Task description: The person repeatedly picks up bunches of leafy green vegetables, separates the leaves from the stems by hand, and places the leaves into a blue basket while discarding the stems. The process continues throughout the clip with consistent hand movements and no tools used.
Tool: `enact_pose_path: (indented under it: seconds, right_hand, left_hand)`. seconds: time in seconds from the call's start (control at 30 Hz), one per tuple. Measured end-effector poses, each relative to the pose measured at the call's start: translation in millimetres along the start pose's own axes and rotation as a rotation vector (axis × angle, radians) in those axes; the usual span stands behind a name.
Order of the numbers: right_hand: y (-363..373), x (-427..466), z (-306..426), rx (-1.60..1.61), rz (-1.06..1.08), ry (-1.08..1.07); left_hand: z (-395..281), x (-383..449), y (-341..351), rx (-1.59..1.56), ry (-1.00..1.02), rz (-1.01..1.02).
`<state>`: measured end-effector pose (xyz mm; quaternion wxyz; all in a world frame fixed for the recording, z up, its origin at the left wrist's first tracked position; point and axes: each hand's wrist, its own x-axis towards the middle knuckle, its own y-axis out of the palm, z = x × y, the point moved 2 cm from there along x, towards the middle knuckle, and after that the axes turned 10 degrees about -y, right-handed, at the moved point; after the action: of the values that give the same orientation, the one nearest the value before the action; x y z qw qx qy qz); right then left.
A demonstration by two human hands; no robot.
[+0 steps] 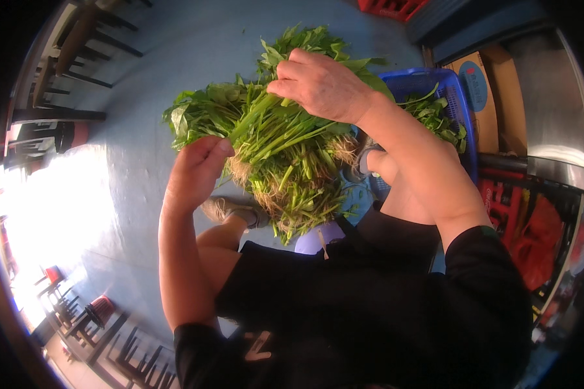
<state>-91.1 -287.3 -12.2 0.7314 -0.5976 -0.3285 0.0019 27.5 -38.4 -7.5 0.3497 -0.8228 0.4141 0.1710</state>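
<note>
A large heap of leafy green vegetables point(299, 146) with pale stringy roots lies before me on the floor, between my feet. Over it, my left hand point(199, 165) pinches the lower end of a green stalk point(254, 118) between thumb and fingers. My right hand point(321, 87) grips that stalk farther up, its leaves trailing out beyond the hand to the right. The stalk slants up to the right from one hand to the other. Fingertips of the right hand are partly hidden behind its knuckles.
On the right stands a blue plastic basket point(460, 90) with loose greens point(430, 114) inside. Behind it are a cardboard box point(474, 97) and a red crate point(499, 204). Dark wooden chairs point(78, 48) line the left. A purple surface point(319, 238) shows below the heap.
</note>
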Motion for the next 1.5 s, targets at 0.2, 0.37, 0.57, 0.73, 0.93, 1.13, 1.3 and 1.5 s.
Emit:
enact_pose_path:
  seconds: [0.2, 0.37, 0.57, 0.73, 0.93, 1.13, 1.3, 1.5]
  right_hand:
    - [9, -10, 2, -0.002, -0.054, 0.011]
    - [4, -5, -13, 0.344, -0.06, 0.568]
    - [-3, 4, 0, 0.292, 0.028, 0.076]
    - [14, 0, 16, 0.12, 0.171, 0.105]
    - [18, -10, 19, 0.194, 0.167, 0.03]
    - [33, -10, 4, 0.231, 0.013, 0.424]
    - [30, -3, -12, 0.061, -0.214, 0.63]
    - [52, -2, 35, -0.019, 0.053, 0.007]
  left_hand:
    - [0, 3, 0, -0.072, 0.003, 0.11]
    - [-8, 11, 11, 0.094, 0.163, -0.061]
    - [-17, 6, 25, 0.326, 0.243, -0.164]
    - [-19, 4, 29, 0.371, 0.315, -0.137]
    - [-12, 6, 27, 0.418, 0.338, -0.106]
    - [-17, 15, 35, 0.524, 0.429, -0.339]
    - [-17, 17, 42, 0.707, 0.35, -0.413]
    - [-15, 26, 47, 0.505, 0.339, -0.221]
